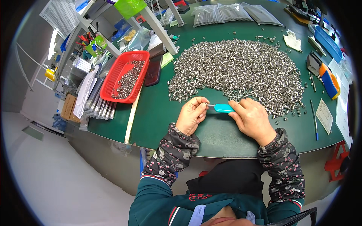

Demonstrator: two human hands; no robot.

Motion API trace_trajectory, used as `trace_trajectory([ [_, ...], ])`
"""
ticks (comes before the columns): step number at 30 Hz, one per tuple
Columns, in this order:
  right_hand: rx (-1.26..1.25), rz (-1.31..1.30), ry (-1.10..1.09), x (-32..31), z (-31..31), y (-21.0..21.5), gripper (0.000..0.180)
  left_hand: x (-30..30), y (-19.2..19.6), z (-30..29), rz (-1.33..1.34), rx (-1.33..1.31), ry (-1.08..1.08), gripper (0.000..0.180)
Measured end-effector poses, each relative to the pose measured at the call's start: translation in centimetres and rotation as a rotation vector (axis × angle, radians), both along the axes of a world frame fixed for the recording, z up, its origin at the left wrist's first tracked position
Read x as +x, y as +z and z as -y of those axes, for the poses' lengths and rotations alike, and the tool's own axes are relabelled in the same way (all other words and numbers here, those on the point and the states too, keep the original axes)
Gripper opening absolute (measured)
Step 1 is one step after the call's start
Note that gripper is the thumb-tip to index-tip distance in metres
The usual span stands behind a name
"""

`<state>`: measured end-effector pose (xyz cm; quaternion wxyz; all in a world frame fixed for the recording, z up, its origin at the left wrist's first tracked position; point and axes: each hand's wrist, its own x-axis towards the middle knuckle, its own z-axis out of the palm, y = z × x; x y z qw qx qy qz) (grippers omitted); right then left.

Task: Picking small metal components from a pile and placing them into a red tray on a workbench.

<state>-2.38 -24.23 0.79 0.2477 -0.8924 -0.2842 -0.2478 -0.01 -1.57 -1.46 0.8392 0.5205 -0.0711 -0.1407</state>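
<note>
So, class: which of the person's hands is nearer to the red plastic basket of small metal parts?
Left. The left hand lies right of the red plastic basket, across bare green mat. The right hand, gripping a turquoise tool handle, sits farther right.

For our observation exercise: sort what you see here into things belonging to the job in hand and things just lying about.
In use:
left hand
right hand
turquoise-handled tool
heap of small metal nuts
red basket

Lying about:
blue pen
white glove
clear bags

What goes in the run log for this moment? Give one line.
left hand: pinches small part at tool tip | right hand: grips blue-handled tool | pile of metal nuts beyond hands | red basket left
</note>
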Motion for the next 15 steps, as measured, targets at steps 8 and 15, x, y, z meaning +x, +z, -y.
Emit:
trace_trajectory([
  [8, -0.039, 0.1, -0.021, 0.15, -0.11, -0.25, 0.03, 0.12, -0.17, -0.38, -0.009, 0.021, -0.033, 0.013],
  [15, -0.052, 0.141, -0.023, 0.21, -0.13, -0.15, 0.033, -0.06, 0.07, -0.17, -0.015, 0.071, -0.001, 0.013],
])
